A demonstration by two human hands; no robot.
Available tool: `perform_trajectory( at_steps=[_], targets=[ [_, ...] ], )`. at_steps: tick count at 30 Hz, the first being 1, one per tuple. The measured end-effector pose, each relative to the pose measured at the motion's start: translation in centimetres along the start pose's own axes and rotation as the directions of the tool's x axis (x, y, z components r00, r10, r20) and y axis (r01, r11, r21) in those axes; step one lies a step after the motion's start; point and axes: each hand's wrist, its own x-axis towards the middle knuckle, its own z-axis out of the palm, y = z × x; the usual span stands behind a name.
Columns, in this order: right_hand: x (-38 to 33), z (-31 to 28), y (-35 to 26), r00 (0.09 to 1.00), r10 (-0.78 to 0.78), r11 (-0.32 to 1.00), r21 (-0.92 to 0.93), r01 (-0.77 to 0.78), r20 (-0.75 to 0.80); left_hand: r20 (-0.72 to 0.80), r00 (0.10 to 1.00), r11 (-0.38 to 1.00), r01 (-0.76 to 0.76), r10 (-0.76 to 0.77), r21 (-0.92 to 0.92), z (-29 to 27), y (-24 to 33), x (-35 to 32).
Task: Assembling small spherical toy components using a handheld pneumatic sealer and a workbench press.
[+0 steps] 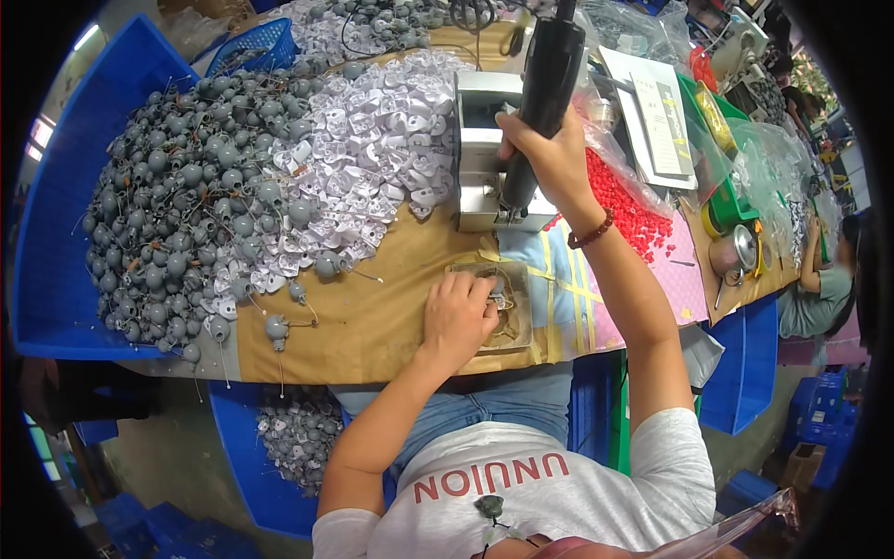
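Here the right hand [549, 154] is wrapped fully round a black cylindrical electric screwdriver [545, 93], upright at the far centre; the left hand [456, 312], fingers curled, presses a small grey-white plastic part [500, 300] onto a near shallow tan tray [518, 307].

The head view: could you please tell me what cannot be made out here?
- Part under the left hand in the shallow tray: covered by its fingers.
- Tool tip below the right hand: hidden against the grey fixture.
- Red pieces: too small.
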Motion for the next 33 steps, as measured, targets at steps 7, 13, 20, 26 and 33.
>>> perform_trajectory(
  at_steps=[7,13,20,26,33],
  targets=[
    [-7.8,0.4,-2.5,0.989,0.117,0.987,0.103,-0.126,0.091,0.016,1.0,1.0,0.014,-0.013,-0.016,0.2,-0.3,-0.1],
    [-11.0,0.6,-2.2,0.987,0.074,0.99,0.111,-0.09,0.144,-0.022,1.0,0.999,0.008,-0.007,0.032,0.5,-0.3,-0.2],
    [-12.0,-0.6,-0.9,0.965,0.041,0.998,-0.047,-0.03,0.261,-0.031,1.0,0.999,0.0,0.001,0.038,0.4,-0.3,-0.1],
    [-13.6,-0.5,0.1,0.927,-0.178,0.984,0.034,0.177,0.331,0.066,0.998,1.0,0.001,0.001,-0.02,-0.3,-0.6,0.3],
    [-14.2,-0.7,1.6,0.899,-0.262,0.964,0.064,0.256,0.351,0.096,0.995,0.999,0.015,-0.01,-0.052,-0.5,-0.6,0.6]
  ],
)
